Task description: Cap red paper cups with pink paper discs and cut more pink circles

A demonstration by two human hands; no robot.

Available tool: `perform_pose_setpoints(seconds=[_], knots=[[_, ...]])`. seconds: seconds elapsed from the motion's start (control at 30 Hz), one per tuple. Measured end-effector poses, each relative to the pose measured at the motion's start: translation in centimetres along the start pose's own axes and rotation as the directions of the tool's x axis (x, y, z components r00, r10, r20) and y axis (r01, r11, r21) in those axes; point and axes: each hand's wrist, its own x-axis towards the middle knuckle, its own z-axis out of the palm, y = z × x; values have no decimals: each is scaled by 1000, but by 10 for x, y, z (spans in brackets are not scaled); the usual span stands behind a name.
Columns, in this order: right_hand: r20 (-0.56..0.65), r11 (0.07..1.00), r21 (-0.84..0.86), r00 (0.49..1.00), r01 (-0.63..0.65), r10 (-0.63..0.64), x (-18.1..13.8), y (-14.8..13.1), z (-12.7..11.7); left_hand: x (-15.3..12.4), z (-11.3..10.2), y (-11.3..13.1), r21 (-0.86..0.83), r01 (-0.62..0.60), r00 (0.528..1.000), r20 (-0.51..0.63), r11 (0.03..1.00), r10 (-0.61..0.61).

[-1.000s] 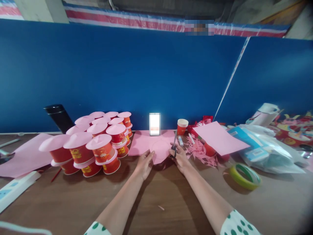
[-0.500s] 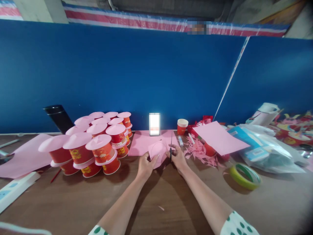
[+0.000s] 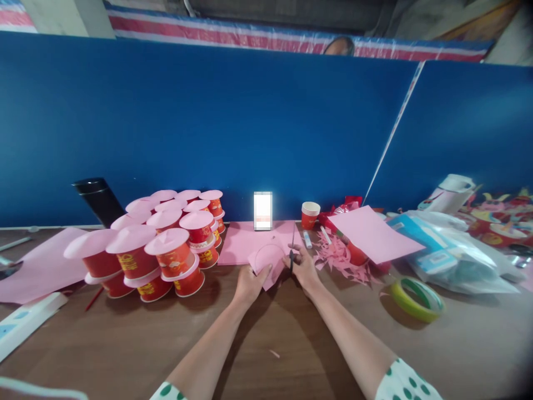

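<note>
My left hand pinches a piece of pink paper at its lower left, thumb on top; a curved drawn line shows on the paper. My right hand has its fingers in the dark handles of a pair of scissors, whose blades point away from me at the paper's right side. Whether the blades touch the paper I cannot make out. Behind both hands, larger pink sheets lie on the table. A bright phone-like screen stands upright at their far edge.
Stacked red paper cups with pink paper discs stand to the left. On the right are pink paper scraps, a cup stack, yellow-green tape and plastic bags. A blue partition rises behind the table.
The pink paper has turned and shifted slightly left and down in my left hand. My right hand with the scissors stays almost in place.
</note>
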Motion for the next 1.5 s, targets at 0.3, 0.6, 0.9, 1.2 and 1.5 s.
perform_pose_setpoints(seconds=[0.3, 0.6, 0.9, 1.2, 1.5], knots=[[5, 997, 71, 1000, 0, -1, 1, 3, 1, 2, 0, -2, -35, 38, 999, -24, 999, -39], [165, 996, -64, 985, 60, -49, -12, 9, 14, 11, -1, -5, -417, 171, 937, -212, 893, -278], [355, 964, -214, 932, 157, -73, -24, 12, 17, 5, 2, 10, -561, 192, 919, -184, 805, -348], [395, 987, -114, 917, 116, -62, -25, 9, 18, 4, 5, 5, -555, 170, 939, -160, 814, -306], [404, 977, -145, 911, 156, -86, -24, 12, 18, 6, 4, -2, -524, 158, 946, -161, 837, -280]])
